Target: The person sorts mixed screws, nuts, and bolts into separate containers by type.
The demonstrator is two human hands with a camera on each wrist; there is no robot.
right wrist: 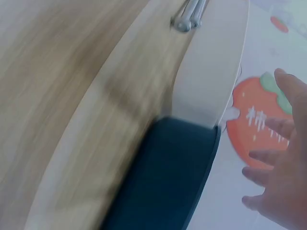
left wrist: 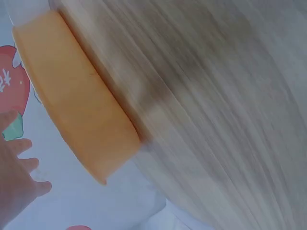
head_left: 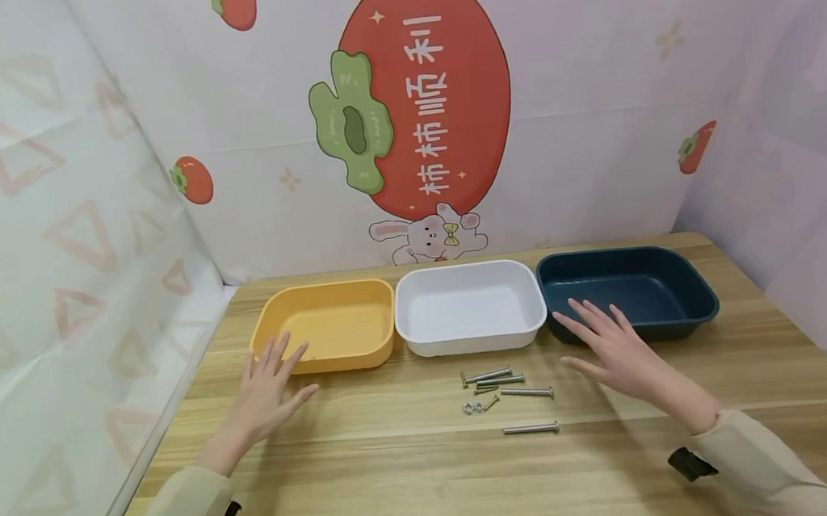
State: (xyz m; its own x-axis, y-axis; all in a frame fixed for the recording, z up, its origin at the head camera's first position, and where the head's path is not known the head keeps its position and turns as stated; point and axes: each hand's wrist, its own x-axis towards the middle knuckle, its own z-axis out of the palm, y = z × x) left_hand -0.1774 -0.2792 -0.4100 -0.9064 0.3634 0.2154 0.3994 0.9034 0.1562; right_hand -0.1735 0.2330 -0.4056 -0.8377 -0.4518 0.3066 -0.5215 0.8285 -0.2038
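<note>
My left hand (head_left: 264,395) hovers with spread fingers in front of the yellow tray (head_left: 327,362), holding nothing. On the other side my right hand (head_left: 621,355) is likewise spread and bare, near the front left of the dark blue tray (head_left: 681,322). Between the hands lie several metal bolts (head_left: 526,392), some crossed over each other. One longer bolt (head_left: 531,428) lies apart, closer to the front. Two hex nuts (head_left: 468,408) sit beside a small screw (head_left: 492,402). In the right wrist view, bolt heads (right wrist: 183,24) show at the top.
A white tray (head_left: 473,344) stands between the yellow and dark blue trays, all three in a row at the back of the wooden table (head_left: 402,486). Behind them hangs a printed cloth (head_left: 582,172) with a persimmon and a rabbit. Pale cloth (head_left: 58,278) also covers the left side.
</note>
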